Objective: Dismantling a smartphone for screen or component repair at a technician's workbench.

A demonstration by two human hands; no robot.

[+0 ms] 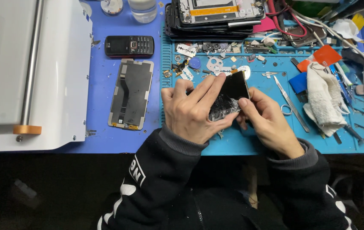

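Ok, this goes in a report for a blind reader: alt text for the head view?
Both hands, left hand and right hand, grip a black phone screen with shattered glass above a blue silicone work mat. A dark display panel lies left; steel tweezers lie right.

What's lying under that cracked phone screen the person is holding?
Under the cracked black phone screen, held by the left hand and right hand, lies the blue rubber work mat. Anything directly beneath is covered.

Bright, even overhead light on the sharp blue bench (105,85); foreground falls dark, glare on the white machine (58,64).
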